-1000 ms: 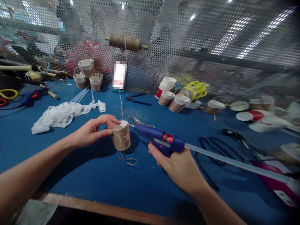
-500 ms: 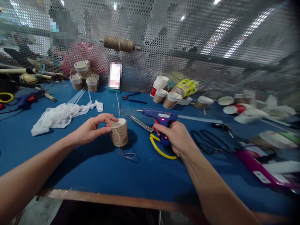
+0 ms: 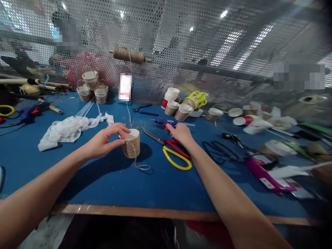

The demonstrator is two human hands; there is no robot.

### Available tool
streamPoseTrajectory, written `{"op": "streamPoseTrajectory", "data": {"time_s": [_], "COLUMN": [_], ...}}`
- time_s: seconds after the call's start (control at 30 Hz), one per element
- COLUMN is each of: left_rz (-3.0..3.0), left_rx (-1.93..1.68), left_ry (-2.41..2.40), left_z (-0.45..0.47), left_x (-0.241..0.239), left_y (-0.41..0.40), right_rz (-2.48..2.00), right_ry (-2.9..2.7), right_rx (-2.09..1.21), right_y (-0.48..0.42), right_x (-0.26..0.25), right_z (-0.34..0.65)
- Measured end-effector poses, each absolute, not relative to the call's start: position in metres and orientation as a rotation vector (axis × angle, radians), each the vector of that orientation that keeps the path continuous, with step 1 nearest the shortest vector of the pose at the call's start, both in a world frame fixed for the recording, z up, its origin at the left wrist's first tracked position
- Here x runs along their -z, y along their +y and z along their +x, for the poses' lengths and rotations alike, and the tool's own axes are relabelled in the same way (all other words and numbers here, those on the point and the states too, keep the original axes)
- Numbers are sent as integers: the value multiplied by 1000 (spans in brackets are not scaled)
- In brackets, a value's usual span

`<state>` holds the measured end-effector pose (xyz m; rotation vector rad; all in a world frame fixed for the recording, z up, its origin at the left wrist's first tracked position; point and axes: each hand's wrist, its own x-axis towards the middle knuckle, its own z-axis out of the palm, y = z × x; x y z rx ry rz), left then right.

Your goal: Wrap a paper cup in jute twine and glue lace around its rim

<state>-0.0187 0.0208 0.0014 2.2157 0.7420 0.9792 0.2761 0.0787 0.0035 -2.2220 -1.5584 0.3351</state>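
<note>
Since half a second ago, the right hand (image 3: 181, 133) has carried the glue gun (image 3: 163, 121) farther back on the desk (image 3: 103, 186). It covers the gun's grip, and I cannot tell if it clasps it. The left hand (image 3: 103, 142) pinches the rim of the twine-wrapped cup (image 3: 132, 144), slightly tilted, near the desk's front middle. Scissors (image 3: 176, 157) lie just right of the cup, below the right hand.

Left hand (image 3: 103, 141) pinches twine-wrapped cup (image 3: 131, 147); right hand (image 3: 181, 134) touches glue gun (image 3: 162, 121).
</note>
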Motion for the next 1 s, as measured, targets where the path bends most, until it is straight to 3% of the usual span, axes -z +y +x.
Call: {"op": "streamPoseTrajectory", "data": {"time_s": [0.23,0.33,0.4,0.47,1.0], "left_rz": [2213,2205,2194,2190,2125], "left_rx": [-995,-998,-1000,-1001,-900], "left_ry": [730,740,756,767,640], "left_z": [-19,-18,-18,-18,-16], "left_x": [-3,-3,-2,0,-8], "left_y": [19,19,19,19,9], "right_rz": [-2018,-1796,-1508,-1432,-1315], "right_ry": [-1734,-1904,-1969,-1954,-1939], "right_rx": [-108,-279,-655,-787,-733], "right_y": [43,4,-19,-32,-29], "right_x": [-22,-37,-39,-36,-36], "right_z": [243,213,195,182,192]}}
